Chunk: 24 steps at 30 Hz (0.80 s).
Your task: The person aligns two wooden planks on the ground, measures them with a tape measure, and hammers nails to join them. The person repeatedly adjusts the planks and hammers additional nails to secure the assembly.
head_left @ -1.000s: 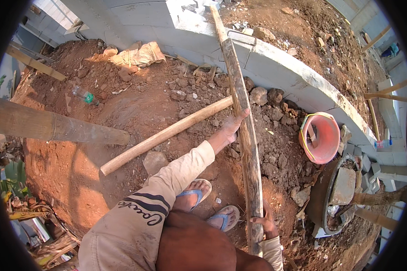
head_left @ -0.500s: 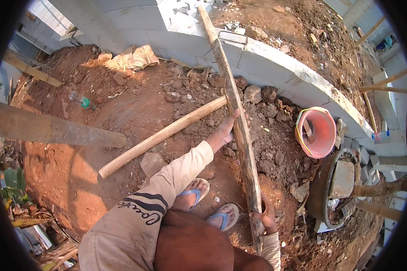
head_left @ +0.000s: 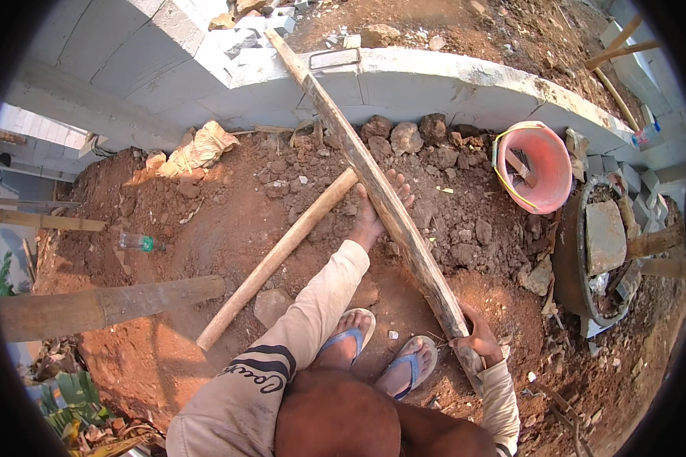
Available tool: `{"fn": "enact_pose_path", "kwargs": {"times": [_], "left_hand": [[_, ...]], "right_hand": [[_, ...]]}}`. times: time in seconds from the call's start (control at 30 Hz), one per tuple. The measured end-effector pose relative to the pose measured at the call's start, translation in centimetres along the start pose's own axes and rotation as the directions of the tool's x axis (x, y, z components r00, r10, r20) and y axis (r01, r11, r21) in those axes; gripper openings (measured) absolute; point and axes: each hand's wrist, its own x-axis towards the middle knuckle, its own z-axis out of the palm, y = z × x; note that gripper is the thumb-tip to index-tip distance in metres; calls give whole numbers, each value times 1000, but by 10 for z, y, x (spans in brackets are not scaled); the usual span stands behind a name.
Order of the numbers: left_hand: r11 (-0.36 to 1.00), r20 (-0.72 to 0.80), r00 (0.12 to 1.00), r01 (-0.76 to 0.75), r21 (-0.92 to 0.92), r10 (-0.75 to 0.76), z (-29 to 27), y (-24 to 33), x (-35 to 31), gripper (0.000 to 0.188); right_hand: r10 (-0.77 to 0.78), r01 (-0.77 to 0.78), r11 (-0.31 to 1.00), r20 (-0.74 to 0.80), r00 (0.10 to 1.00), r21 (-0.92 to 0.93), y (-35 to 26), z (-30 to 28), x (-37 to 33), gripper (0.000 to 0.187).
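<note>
A long weathered wooden plank (head_left: 362, 164) runs from my lower right up to the grey block wall (head_left: 434, 84), its far end resting on the wall top. My left hand (head_left: 375, 209) reaches forward and lies against the plank's middle from underneath, fingers spread. My right hand (head_left: 476, 343) grips the plank's near end close to my body. A round wooden pole (head_left: 278, 255) lies on the red earth just left of my left hand. My feet in blue sandals (head_left: 377, 354) stand on the dirt below the plank.
An orange bucket (head_left: 537, 164) lies tilted by the wall at right, next to a dark basin (head_left: 587, 259) holding a concrete block. Stones line the wall foot. A thick beam (head_left: 103, 305) juts in from the left. A plastic bottle (head_left: 139, 242) lies on the soil.
The plank has swung so its far end now rests further left on the wall. My left hand has stayed on its middle, and the view has tilted downward toward my feet.
</note>
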Motion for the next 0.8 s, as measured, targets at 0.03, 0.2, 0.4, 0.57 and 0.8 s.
{"fn": "enact_pose_path", "kwargs": {"times": [0.03,0.2,0.4,0.57,0.8], "left_hand": [[1000,39,999,-1,-30,2,-2,-3,4,103],[985,200,980,14,-174,21,-1,-9,11,81],[987,191,981,3,-163,28,9,-10,10,74],[992,184,982,-21,-127,44,8,-9,13,72],[991,179,984,-2,-130,26,9,-7,11,73]], "right_hand": [[-37,36,997,8,999,68,1,-1,0,118],[-46,46,999,8,999,10,6,-7,-1,118],[-96,96,994,-5,995,48,9,-6,0,117],[-31,32,991,-5,999,129,2,-7,-2,114],[-82,18,934,-167,983,-356,-34,11,-18,94]]}}
